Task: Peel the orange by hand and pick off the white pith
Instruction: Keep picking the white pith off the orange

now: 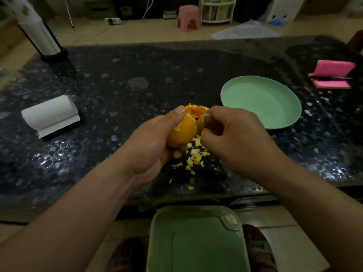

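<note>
A peeled orange (pixel 181 133) with patches of pale pith sits in my left hand (pixel 155 142), thumb pressed on its top. My right hand (pixel 229 134) is curled against the fruit's right side, fingertips pinching at it; what they hold is too small to make out. Small bits of pith and peel (pixel 194 156) lie scattered on the dark table just below the hands. Larger pieces of orange peel (pixel 196 110) lie on the table behind the hands, partly hidden by them.
A green plate (pixel 261 102), nothing on it, stands right of the hands. A roll of white paper (pixel 51 114) lies at the left, a pink holder (pixel 332 74) at far right. A green bin lid (pixel 196 240) is below the table's (pixel 117 85) front edge.
</note>
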Demonstrator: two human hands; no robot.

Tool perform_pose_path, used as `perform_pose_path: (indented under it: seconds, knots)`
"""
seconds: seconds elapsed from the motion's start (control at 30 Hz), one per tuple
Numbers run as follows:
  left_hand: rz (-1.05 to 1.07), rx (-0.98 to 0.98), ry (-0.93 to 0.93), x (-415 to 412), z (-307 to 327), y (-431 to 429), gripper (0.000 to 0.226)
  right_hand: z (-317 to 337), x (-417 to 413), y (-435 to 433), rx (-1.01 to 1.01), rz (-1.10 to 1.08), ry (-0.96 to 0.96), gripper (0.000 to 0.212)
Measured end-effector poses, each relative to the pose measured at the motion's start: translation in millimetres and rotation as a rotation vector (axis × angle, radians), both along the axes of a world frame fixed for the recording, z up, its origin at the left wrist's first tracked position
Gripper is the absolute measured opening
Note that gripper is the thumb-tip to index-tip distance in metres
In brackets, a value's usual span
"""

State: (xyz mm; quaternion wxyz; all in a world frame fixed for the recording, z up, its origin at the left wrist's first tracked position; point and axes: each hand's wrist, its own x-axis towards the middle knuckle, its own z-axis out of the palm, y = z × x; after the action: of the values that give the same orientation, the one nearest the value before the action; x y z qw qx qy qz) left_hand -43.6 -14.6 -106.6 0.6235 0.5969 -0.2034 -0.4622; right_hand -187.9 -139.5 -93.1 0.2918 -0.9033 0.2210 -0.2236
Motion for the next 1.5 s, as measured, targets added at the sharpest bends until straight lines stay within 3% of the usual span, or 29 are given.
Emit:
perform_pose_path:
  seconds: [0.2, 0.43, 0.6, 0.73, 0.93, 1.2, 1.33, 1.5]
  knots:
    - [-0.008, -0.027, 0.021, 0.6, 2.9, 0.2, 0.052, 2.9, -3.0, -0.4, 0.149, 0.003, -0.026, 0.006]
    - [0.024, 0.054, -0.242, -4.6, -4.8, 2.2, 0.056, -0.9, 1.5, 6.9, -0.025, -0.054, -0.009, 0.013]
    - [0.024, 0.076, -0.258, -8.3, -3.4, 2.2, 0.055, -2.1, 4.2, 10.5, -0.085, -0.079, -0.031, 0.023]
    - [-0.036, 0.048, -0.198, -6.5, -0.5, 2.9, 0.065, -1.4, 2.9, 8.6, -0.069, -0.054, -0.034, 0.022]
    - [-0.096, 0.034, 0.049, -2.4, 6.7, 7.0, 0.040, 1.8, -0.8, 1.9, 0.062, 0.025, -0.065, 0.018]
    - [-0.161, -0.017, 0.248, 4.6, 9.6, 16.4, 0.038, 5.0, -4.4, -4.8, 0.192, 0.095, -0.054, 0.013]
    - [-0.135, -0.044, 0.258, 2.4, 13.3, 16.2, 0.032, 9.0, -8.6, -1.5, 0.189, 0.119, -0.078, 0.013]
    - [-0.045, -0.045, 0.162, -3.6, 17.2, 12.3, 0.042, 10.0, -11.5, 3.0, 0.134, 0.098, -0.104, 0.015]
